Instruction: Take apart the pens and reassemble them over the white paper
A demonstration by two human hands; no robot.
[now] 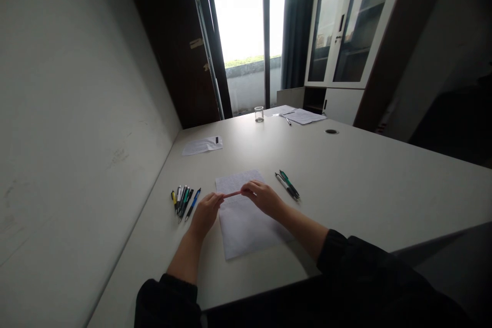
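Above a sheet of paper with lines of writing on its upper part, a thin pink pen-like stick runs between my two hands. My left hand is closed on its left end, and my right hand pinches its right end. Both ends are hidden by fingers, so I cannot tell whether it is a pen. Left of my left hand lies a group of several pens in yellow, silver, green, black and blue. Beyond my right hand lie green and silver pens, side by side.
Farther back on the white table stand a clear glass and a stack of papers with a pen beside it. Another sheet lies near the left wall. A round cable hole is at the right.
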